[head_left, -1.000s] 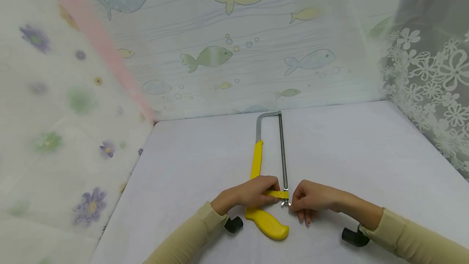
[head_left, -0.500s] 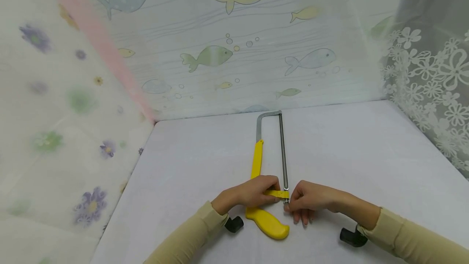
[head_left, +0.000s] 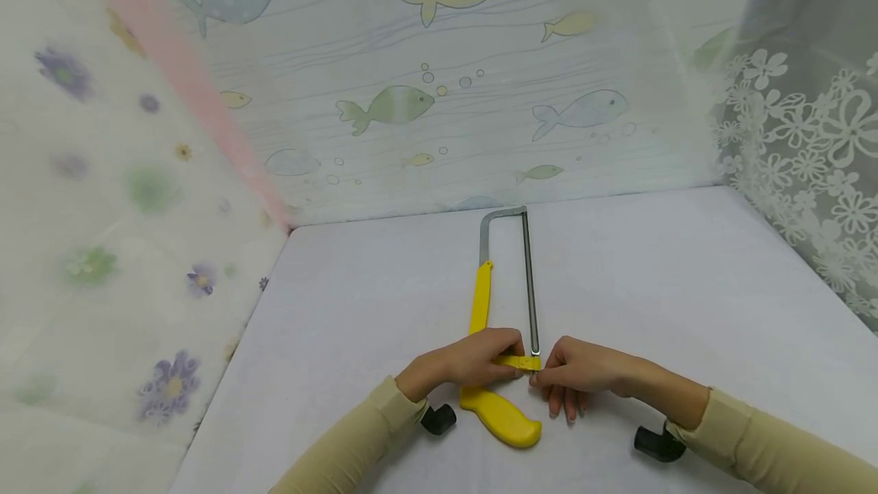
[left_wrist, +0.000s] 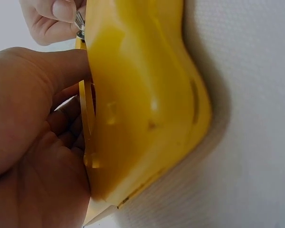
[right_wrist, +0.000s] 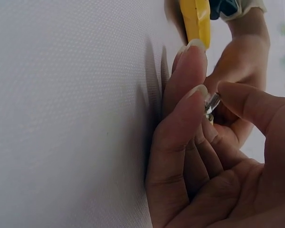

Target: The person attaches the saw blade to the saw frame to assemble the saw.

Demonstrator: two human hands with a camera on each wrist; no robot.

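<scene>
A hacksaw (head_left: 507, 419) with a yellow handle and grey front frame lies flat on the white table, its dark blade (head_left: 530, 288) on the right side. My left hand (head_left: 476, 358) grips the yellow frame just above the handle, with its fingers near the lower blade bracket (head_left: 527, 363). At that bracket's end my right hand (head_left: 590, 372) pinches the metal wing nut (right_wrist: 212, 102) between thumb and finger. In the left wrist view, the yellow handle (left_wrist: 137, 104) covers part of the left fingers, and the wing nut's tip shows beside the right fingertips.
A white cloth covers the table (head_left: 370, 288). Behind it hangs a fish-print curtain (head_left: 439, 82), with a flowered curtain (head_left: 137, 250) on the left and a lace one (head_left: 809, 136) on the right. Black wrist devices (head_left: 658, 444) sit under both cuffs.
My right hand has shifted slightly left, from beside the wing nut to pinching it, and the nut has turned. The left hand and the hacksaw stay in place.
</scene>
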